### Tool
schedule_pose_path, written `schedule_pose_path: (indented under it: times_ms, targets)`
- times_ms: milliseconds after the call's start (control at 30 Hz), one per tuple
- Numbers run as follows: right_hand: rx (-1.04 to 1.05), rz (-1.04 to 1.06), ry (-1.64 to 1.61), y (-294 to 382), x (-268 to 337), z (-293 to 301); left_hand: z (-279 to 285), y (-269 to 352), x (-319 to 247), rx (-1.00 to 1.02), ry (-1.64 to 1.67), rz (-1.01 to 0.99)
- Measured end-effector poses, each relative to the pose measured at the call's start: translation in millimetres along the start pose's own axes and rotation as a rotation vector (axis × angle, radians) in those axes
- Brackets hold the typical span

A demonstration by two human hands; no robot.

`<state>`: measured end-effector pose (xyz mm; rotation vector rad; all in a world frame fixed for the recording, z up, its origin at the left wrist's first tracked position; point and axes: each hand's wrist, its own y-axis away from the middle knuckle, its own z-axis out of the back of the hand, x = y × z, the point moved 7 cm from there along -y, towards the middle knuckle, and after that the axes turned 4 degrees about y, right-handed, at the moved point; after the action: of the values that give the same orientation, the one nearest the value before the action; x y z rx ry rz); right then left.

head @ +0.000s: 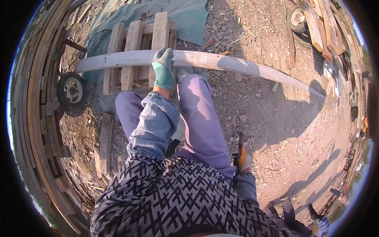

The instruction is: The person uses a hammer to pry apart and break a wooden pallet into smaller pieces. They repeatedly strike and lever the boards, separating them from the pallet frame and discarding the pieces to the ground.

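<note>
A long weathered wooden board [204,59] lies crosswise before me, its left part over several short timber blocks [133,44] that look like a pallet piece. My left hand [163,60], in a grey and green knit glove, is closed around the board near its middle, fingers over the far edge. Low beside my right thigh, my right hand [246,166] holds a metal-headed hand tool [240,134], perhaps a hammer. Orange shows at the grip, and a thin metal rod runs beside it. That hand is partly hidden by shadow and sleeve, so its fingers are unclear.
Stacked planks [35,103] rise at the left, beside a small wheel [71,91]. Green sheeting [189,17] lies under the blocks. More lumber [322,26] and another wheel [297,19] stand at upper right. Wood chips and stones litter the ground. People are partly visible at lower right.
</note>
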<state>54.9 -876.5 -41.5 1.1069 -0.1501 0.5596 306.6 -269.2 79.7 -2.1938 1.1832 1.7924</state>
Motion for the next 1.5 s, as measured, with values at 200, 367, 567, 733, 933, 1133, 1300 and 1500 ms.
schedule_pose_path:
  times_ms: [200, 367, 567, 733, 933, 1133, 1300, 1500]
  targets:
    - [0.162, -0.081, -0.062, -17, 55, -37, 19, -35, -42, 0.336, -0.939, -0.389]
    - [0.299, -0.098, -0.189, 5, 188, -59, -44, -94, -1, 0.778, -1.338, -0.558]
    - [0.416, 0.344, -0.507, 103, 316, -48, -79, -157, 100, 1.303, -1.476, 0.055]
    - [0.311, 0.228, -0.407, 100, 321, -47, -94, -136, 96, 1.346, -1.776, -0.43]
    - [0.402, 0.096, -0.532, 69, 309, -76, -79, -68, 80, 1.246, -1.921, -0.706]
    - [0.458, 0.178, -0.405, 67, 312, -79, -50, -29, 86, 1.114, -1.786, -0.762]
    - [0.56, 0.349, -0.396, 56, 344, -88, -44, -27, 91, 1.06, -1.818, -0.77]
    - [0.337, 0.283, -0.062, 45, 367, -124, -44, -21, 92, 1.082, -1.886, -0.713]
